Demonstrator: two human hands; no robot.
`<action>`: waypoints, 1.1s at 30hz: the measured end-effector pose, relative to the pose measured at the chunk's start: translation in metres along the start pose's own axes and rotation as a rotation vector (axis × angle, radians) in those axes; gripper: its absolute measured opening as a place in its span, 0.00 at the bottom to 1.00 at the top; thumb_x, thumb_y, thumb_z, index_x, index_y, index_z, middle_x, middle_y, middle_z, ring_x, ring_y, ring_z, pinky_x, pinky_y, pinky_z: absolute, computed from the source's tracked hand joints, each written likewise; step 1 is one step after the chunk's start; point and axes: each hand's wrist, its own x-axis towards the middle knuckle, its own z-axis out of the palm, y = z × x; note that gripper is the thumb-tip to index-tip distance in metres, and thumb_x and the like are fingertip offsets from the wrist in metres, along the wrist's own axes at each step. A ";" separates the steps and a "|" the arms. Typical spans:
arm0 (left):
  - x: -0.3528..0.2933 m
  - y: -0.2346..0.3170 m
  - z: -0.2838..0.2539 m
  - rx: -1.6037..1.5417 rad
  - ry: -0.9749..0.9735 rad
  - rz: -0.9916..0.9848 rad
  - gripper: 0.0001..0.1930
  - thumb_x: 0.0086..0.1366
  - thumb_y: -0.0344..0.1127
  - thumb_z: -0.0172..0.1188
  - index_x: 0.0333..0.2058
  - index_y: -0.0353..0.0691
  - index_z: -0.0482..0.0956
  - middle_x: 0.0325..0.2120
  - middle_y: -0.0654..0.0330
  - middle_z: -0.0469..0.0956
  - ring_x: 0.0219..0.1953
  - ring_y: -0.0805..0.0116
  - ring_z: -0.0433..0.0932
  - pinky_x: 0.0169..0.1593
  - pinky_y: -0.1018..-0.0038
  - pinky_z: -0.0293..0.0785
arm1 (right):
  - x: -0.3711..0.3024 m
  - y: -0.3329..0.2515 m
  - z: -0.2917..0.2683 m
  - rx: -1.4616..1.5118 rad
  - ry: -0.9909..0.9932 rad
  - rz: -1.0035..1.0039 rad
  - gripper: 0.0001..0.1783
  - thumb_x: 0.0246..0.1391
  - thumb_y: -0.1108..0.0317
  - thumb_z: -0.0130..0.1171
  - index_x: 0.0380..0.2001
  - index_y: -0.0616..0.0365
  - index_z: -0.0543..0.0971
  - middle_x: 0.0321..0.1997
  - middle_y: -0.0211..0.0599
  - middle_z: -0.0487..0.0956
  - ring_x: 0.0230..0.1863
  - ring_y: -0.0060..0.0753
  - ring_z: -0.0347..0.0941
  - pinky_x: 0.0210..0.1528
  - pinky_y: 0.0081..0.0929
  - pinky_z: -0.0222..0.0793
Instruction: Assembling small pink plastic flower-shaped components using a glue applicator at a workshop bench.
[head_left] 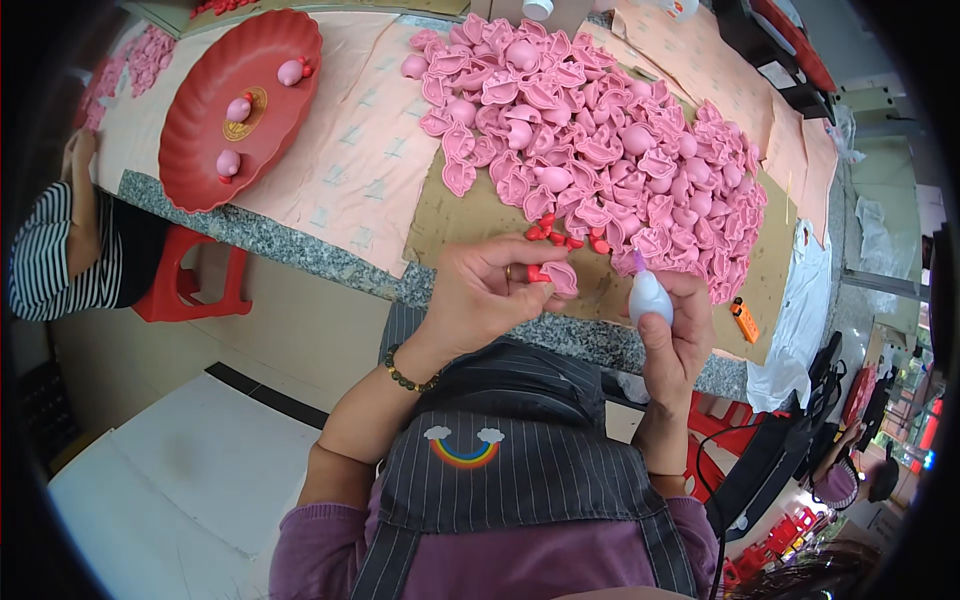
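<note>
Desk edge (330,253) passes out of sight behind the left hand (482,295), which pinches a red piece (538,273) and a pink shell (563,278), its grip hiding whether they join. The right hand (688,325) wraps a white squeeze bottle (651,298), its purple tip (638,261) hard to make out against heaped pink shells (600,140), many half-buried.
</note>
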 end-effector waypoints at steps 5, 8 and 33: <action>0.001 0.005 0.003 0.095 -0.010 -0.084 0.15 0.57 0.17 0.52 0.44 0.27 0.72 0.43 0.47 0.73 0.38 0.64 0.79 0.41 0.71 0.79 | 0.006 -0.013 -0.004 -0.065 0.054 -0.194 0.19 0.46 0.58 0.63 0.31 0.66 0.74 0.27 0.33 0.73 0.30 0.22 0.67 0.38 0.20 0.61; 0.005 0.008 0.005 0.061 -0.002 -0.114 0.15 0.57 0.17 0.54 0.44 0.26 0.72 0.41 0.48 0.75 0.38 0.64 0.79 0.41 0.71 0.80 | 0.007 -0.016 -0.007 -0.081 0.060 -0.145 0.21 0.42 0.57 0.67 0.29 0.66 0.74 0.24 0.31 0.72 0.30 0.24 0.65 0.40 0.23 0.59; 0.004 0.006 -0.003 -0.025 -0.029 -0.124 0.17 0.54 0.20 0.60 0.44 0.25 0.71 0.37 0.49 0.77 0.36 0.64 0.79 0.41 0.71 0.79 | 0.018 -0.013 0.006 -0.274 -0.015 -0.486 0.17 0.33 0.68 0.71 0.26 0.64 0.75 0.19 0.32 0.69 0.22 0.29 0.58 0.26 0.25 0.51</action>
